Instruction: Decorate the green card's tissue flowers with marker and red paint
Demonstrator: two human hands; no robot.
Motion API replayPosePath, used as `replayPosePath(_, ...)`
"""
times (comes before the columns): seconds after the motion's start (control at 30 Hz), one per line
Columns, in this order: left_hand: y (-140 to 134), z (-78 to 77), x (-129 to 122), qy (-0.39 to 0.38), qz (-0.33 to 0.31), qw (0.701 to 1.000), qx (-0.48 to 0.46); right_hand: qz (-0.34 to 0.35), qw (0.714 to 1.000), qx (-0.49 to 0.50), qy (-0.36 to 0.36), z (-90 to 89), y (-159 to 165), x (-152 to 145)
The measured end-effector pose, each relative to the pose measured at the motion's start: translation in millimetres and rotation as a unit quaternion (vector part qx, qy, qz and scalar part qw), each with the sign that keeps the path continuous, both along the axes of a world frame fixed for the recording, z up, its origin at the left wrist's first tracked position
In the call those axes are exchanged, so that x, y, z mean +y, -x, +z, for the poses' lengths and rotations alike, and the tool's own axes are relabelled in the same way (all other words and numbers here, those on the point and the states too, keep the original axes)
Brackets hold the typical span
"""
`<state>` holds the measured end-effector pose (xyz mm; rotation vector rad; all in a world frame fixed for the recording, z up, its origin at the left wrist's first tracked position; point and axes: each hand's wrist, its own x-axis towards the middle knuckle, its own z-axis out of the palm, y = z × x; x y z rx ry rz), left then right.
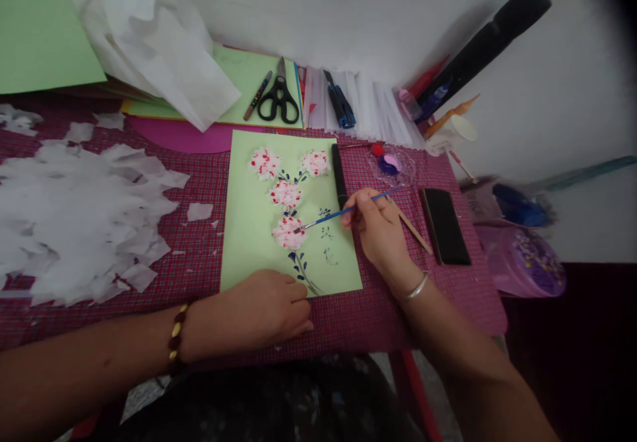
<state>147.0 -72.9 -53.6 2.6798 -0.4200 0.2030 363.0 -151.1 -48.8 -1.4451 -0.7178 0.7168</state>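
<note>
A thin blue paintbrush is pinched in my right hand, its tip touching the lowest flower. That flower is white tissue paper dabbed with red, like several others on the green sheet. Dark blue leaves, a grey-brown stem and written characters also mark the sheet. My left hand rests over the sheet's lower edge, fingers curled in and together, with no object showing in it. Right of the sheet, a clear plastic palette holds red, dark blue and pink paint.
Torn white tissue covers the left of the checked tablecloth. Behind the sheet lie scissors, a marker and a utility knife. A black pen, wooden stick and phone lie at the right.
</note>
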Motion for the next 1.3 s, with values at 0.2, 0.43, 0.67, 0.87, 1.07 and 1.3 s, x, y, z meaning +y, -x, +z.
replayPosePath(0.2, 0.4, 1.4, 0.1, -0.01, -0.005, 1.0, 0.015, -0.011, 0.998, -0.045, -0.034, 1.6, -2.0, -4.6)
replayPosePath(0.43, 0.9, -0.8, 1.4, -0.003, 0.0, 1.0, 0.023, -0.064, 0.992, -0.048, -0.1, 12.6, -4.9, -6.8)
replayPosePath(0.67, 7.2, 28.8, 0.0, 0.153, -0.033, 0.986, 0.063, -0.109, 0.985, -0.011, -0.136, 10.9, -24.2, 1.0)
replayPosePath(0.87, 30.1, 65.2, 3.4, 0.268, 0.185, 0.942, 0.086, -0.111, 0.973, 0.059, -0.194, 16.0, -34.5, 1.1)
replayPosePath(1.07, 40.6, 24.6, 30.7, 0.383, 0.499, 0.773, -0.081, -0.065, 0.949, 0.266, -0.155, 18.4, -21.8, 2.7)
replayPosePath(1.3, 19.4, 23.5, 51.6, 0.485, 0.495, 0.709, -0.132, 0.019, 0.901, 0.416, -0.119, 18.5, -25.8, -0.2)
